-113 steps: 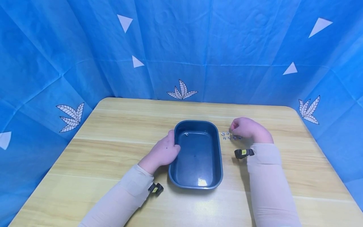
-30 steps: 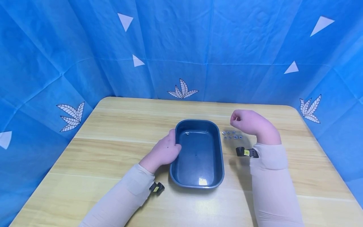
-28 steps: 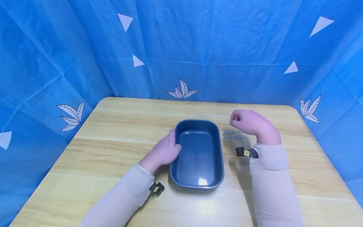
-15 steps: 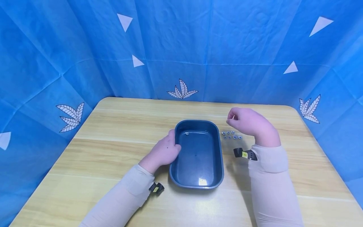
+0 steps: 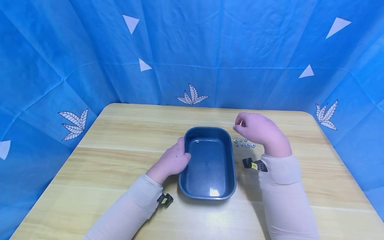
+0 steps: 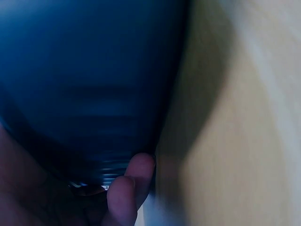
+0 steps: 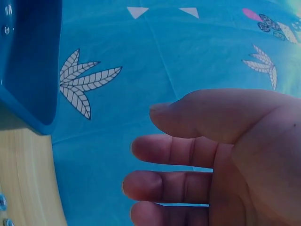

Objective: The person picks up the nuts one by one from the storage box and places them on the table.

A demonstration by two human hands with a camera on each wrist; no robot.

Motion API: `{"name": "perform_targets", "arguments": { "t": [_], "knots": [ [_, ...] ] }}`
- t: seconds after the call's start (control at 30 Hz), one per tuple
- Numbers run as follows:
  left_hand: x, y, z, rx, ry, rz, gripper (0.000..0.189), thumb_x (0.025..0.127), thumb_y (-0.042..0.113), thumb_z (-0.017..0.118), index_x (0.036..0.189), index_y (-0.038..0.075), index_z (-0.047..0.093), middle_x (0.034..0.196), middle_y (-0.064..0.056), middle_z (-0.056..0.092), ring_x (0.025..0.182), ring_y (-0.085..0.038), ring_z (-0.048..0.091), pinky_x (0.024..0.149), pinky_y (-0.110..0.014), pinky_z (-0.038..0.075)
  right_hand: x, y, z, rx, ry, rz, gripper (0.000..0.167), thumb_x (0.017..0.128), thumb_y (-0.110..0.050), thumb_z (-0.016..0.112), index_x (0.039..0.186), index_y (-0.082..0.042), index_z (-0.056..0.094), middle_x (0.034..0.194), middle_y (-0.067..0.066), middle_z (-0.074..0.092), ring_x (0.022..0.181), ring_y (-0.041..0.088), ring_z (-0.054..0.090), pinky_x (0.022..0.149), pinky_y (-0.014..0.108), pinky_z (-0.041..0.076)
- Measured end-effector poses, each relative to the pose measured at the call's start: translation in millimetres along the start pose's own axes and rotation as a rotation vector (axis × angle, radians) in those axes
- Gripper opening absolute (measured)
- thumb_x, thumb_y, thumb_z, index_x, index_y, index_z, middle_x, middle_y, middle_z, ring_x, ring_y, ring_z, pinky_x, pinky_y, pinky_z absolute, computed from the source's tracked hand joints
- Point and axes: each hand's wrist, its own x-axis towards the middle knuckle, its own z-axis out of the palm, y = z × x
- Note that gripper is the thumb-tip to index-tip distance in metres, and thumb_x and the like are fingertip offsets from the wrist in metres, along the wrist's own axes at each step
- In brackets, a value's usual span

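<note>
My left hand (image 5: 173, 159) grips the left wall of a dark blue plastic tray (image 5: 207, 197), thumb over the rim. In the left wrist view its fingers (image 6: 121, 200) press the outer wall. One small silver nut (image 5: 197, 141) lies in the far left part of the tray; the right wrist view also shows a nut (image 7: 5, 30) there. Right of the tray, several small silver nuts (image 5: 248, 145) lie in two rows on the table. My right hand (image 5: 258, 130) hangs above and behind these rows, fingers loosely bent; nothing shows between thumb and fingers (image 7: 164, 184) in the right wrist view.
The light wooden table (image 5: 120, 140) has rounded far corners. A blue cloth (image 5: 249, 43) with white triangles and leaf prints hangs behind it and at both sides. Wrist cameras on black straps (image 5: 255, 165) stick out beside both wrists.
My right hand was down at the nut rows, then rose above them and has drifted left toward the tray. My left hand and the tray have stayed in place.
</note>
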Motion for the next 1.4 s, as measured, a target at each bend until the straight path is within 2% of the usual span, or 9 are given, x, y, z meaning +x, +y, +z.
{"name": "perform_targets", "arguments": {
  "t": [0.43,0.7,0.93,1.2,1.4],
  "knots": [
    [-0.7,0.9,0.1,-0.008,0.002,0.007,0.062,0.102,0.023,0.046,0.155,0.002,0.021,0.139,-0.014,0.051,0.101,-0.028,0.058,0.076,-0.04,0.049,9.8,-20,8,-0.027,0.024,-0.057,0.024,0.097,-0.034,0.057,0.111,-0.015,0.066,0.088,0.002,0.064,0.075,0.021,0.058,0.071,0.043,0.046],
    [0.0,1.9,-0.5,-0.004,0.004,0.013,0.061,0.102,0.023,0.046,0.154,0.002,0.023,0.139,-0.014,0.052,0.103,-0.029,0.057,0.079,-0.04,0.049,15.9,-31,16,-0.035,0.023,-0.089,0.023,0.098,-0.036,0.06,0.11,-0.017,0.066,0.084,0.001,0.064,0.063,0.019,0.058,0.067,0.041,0.046],
    [0.2,0.8,-0.1,-0.003,0.005,0.01,0.062,0.102,0.023,0.046,0.155,0.002,0.022,0.142,-0.015,0.05,0.104,-0.029,0.057,0.082,-0.042,0.049,18.4,-37,19,-0.034,0.04,-0.099,0.023,0.097,-0.035,0.061,0.11,-0.017,0.067,0.085,0.001,0.063,0.071,0.021,0.057,0.066,0.04,0.047],
    [-0.4,0.0,-0.1,-0.01,0.013,0.01,0.061,0.102,0.023,0.046,0.154,0.002,0.023,0.145,-0.015,0.049,0.106,-0.029,0.057,0.085,-0.043,0.05,22.7,-45,26,0.007,0.013,-0.114,0.026,0.097,-0.034,0.064,0.116,-0.016,0.066,0.083,0.002,0.063,0.069,0.022,0.058,0.06,0.039,0.048],
    [-0.3,-0.8,-0.4,-0.01,0.003,0.008,0.06,0.103,0.024,0.046,0.154,0.003,0.024,0.144,-0.014,0.05,0.107,-0.029,0.057,0.087,-0.044,0.049,29.0,-53,35,-0.012,0.002,-0.14,0.03,0.097,-0.034,0.065,0.121,-0.016,0.066,0.088,0.001,0.063,0.078,0.022,0.058,0.068,0.039,0.049]
  ]
}}
